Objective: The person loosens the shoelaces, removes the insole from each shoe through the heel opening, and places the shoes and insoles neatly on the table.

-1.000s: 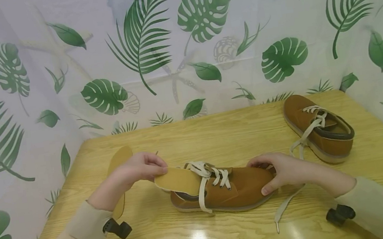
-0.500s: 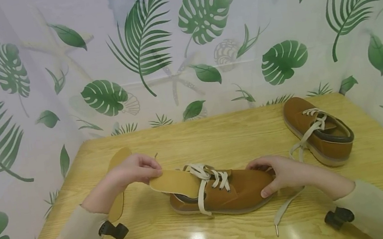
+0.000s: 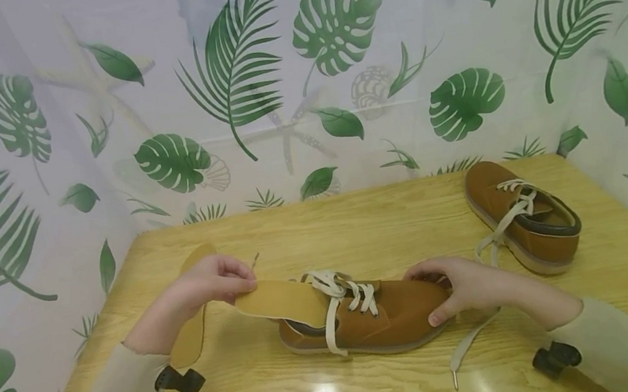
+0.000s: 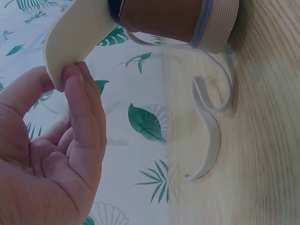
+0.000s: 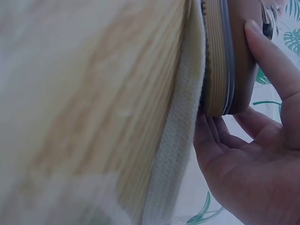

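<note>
A brown lace-up shoe (image 3: 409,312) lies on the wooden table, its toe to the right. My left hand (image 3: 209,281) pinches the end of a tan insole (image 3: 283,301) between thumb and fingers. The insole slants up out of the shoe's opening, its other end hidden inside under the laces (image 3: 328,280). In the left wrist view, the pale underside of the insole (image 4: 77,40) shows above the fingertips. My right hand (image 3: 471,284) grips the shoe's toe, thumb on the near side and fingers on the far side. The right wrist view shows the toe (image 5: 241,61) between them.
A second brown shoe (image 3: 556,250) stands at the back right, its loose lace running toward my right hand. Another tan insole (image 3: 190,341) lies on the table (image 3: 353,224) at the left, partly behind my left wrist. A leaf-patterned sheet (image 3: 265,96) encloses the back and sides.
My left hand has moved to the left with the insole, and more of the insole shows outside the shoe. The shoe and my right hand stay almost where they were.
</note>
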Available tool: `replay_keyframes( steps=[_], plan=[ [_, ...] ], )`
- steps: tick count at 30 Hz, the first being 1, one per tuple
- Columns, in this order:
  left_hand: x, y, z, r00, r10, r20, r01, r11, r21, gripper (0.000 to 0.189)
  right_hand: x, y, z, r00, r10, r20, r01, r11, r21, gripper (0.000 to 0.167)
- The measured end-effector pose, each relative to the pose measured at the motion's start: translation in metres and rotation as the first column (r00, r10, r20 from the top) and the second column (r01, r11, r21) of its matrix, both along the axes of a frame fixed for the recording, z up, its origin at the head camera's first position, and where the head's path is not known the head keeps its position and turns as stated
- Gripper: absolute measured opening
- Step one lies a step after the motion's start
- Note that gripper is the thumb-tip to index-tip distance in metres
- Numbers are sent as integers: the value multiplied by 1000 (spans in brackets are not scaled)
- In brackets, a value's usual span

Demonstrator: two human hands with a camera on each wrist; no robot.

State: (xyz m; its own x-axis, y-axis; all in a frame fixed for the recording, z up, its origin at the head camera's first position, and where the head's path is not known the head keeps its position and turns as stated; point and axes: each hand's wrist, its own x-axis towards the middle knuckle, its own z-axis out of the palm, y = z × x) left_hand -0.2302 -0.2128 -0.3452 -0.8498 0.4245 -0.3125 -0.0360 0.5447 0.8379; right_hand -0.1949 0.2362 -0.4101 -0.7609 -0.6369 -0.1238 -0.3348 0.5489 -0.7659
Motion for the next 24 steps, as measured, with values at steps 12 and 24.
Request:
replay_keyframes(
  steps=[12,24],
  plan=[
    [2,-7,6,1000,-4,-19,4,1000,2,11,-1,1,0,1000,7,5,-7,1000,-21,75],
    [5,-17,8,999,14,-37,-14,1000,-10,9,0,2,0,1000,2,-12,-2,1000,1,76]
  ],
)
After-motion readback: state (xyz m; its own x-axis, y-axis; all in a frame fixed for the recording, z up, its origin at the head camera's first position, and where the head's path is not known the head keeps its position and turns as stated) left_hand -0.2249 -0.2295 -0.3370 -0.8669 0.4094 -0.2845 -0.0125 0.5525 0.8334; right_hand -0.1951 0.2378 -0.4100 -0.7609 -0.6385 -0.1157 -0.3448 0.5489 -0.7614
